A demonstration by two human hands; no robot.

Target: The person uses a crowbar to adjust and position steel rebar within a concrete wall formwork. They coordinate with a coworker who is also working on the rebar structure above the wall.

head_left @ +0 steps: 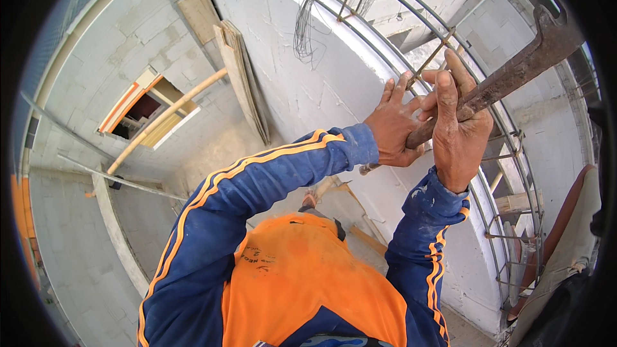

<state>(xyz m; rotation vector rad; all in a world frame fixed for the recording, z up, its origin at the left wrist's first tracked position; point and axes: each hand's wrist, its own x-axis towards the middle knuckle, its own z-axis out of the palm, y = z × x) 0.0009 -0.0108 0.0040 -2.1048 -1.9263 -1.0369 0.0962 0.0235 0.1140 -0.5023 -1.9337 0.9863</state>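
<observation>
Rusty metal tool [514, 72] slants over the rebar cage [444, 40], hooked head beyond its right side; right hand [461, 132] wrapped round shaft, index finger raised by cage; left hand [393, 130] at cage's left edge, fingers slightly spread, can't tell if gripping; wire bundle [303, 29] farther up cage; white wall [321, 83] left of cage.

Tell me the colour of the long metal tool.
The long metal tool is rusty dark brown; the head view shows it best.
</observation>
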